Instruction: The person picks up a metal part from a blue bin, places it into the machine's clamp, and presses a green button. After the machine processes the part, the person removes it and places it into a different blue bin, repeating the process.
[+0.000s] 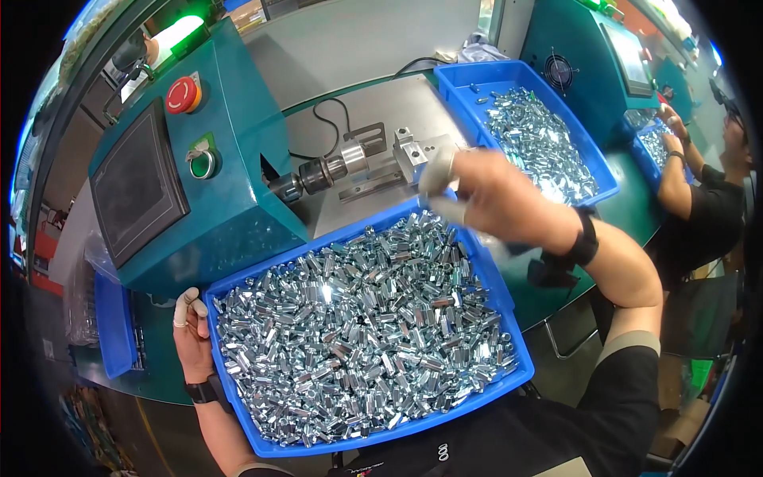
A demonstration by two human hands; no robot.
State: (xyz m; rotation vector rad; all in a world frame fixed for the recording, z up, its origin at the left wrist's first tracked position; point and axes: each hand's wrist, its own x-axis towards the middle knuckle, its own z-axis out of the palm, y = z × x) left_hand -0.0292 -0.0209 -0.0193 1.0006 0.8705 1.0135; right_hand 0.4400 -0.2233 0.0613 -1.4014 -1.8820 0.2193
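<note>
A large blue tray [518, 350] heaped with shiny hexagonal metal sleeves [358, 334] lies right before me. At its left rim is my left hand [193, 338], with pale covers on fingertips and the fingers curled together; what they hold, if anything, I cannot make out. My right hand [509, 195], blurred by motion, is above the tray's far right corner, next to the machine's clamp block [411, 155]. Its covered thumb and forefinger stand apart, and nothing shows between them. Left of the clamp block, a chuck-like spindle [318, 173] comes out of the green machine [230, 159].
A second blue tray [608, 187] with more metal parts stands at the far right. The machine carries a red stop button [183, 95], a green button [202, 164] and a dark screen [139, 183]. Another person [707, 191] works at a similar machine on the right.
</note>
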